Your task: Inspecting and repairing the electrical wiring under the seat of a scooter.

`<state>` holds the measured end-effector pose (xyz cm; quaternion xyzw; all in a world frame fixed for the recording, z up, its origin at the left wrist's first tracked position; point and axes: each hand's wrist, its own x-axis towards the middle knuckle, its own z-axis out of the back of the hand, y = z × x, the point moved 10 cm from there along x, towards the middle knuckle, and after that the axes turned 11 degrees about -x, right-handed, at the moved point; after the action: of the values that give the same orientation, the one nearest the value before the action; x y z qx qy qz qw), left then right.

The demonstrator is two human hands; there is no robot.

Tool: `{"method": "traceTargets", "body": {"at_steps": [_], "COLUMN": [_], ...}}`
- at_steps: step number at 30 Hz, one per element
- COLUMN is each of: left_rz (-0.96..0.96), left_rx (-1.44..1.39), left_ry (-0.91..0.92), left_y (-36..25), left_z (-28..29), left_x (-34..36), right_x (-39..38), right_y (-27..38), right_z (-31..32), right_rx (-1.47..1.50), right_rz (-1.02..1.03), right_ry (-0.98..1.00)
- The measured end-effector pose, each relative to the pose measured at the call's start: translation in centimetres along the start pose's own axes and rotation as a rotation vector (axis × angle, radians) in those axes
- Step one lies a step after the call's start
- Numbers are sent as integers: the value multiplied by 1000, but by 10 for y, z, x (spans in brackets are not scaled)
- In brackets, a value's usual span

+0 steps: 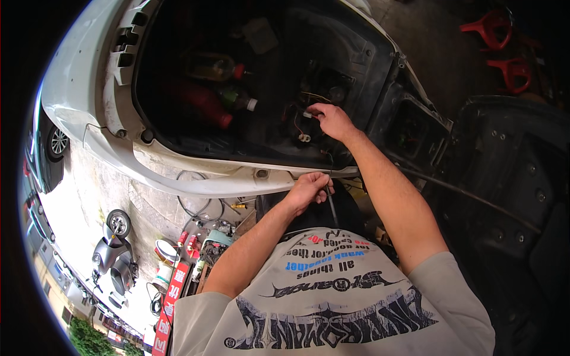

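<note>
In front of me is the dark storage well [208,151] of a white scooter body [178,185]. My right hand [335,123] reaches into it, thumb and fingers closed on a small white wire connector [307,114]. Below that, another pale connector [304,138] hangs on thin coloured wires [297,124]. At the near rim, my left hand [307,193] is closed in a pinch around a thin dark cable [332,207]. The cable runs down towards my shirt; the fingers partly cover it.
Bottles, one with a white cap [251,105], lie in the well beside a red bottle [208,107]. A raised black seat [510,160] stands at right, near a thin rod [469,194]. Tools [217,240] and a bucket [166,250] are on the floor at left.
</note>
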<state>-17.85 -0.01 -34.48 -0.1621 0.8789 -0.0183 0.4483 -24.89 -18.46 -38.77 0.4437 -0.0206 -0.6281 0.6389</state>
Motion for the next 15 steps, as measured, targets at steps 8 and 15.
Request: {"method": "traceTargets", "body": {"at_steps": [8,15], "left_rz": [-9,-9], "left_rx": [1,6], "left_ry": [8,11], "left_y": [1,1], "left_z": [1,2], "left_x": [2,2], "right_x": [0,2], "right_y": [5,2], "right_z": [3,2], "right_rx": [-11,-16], "right_rz": [41,35], "right_ry": [-35,-42]}}
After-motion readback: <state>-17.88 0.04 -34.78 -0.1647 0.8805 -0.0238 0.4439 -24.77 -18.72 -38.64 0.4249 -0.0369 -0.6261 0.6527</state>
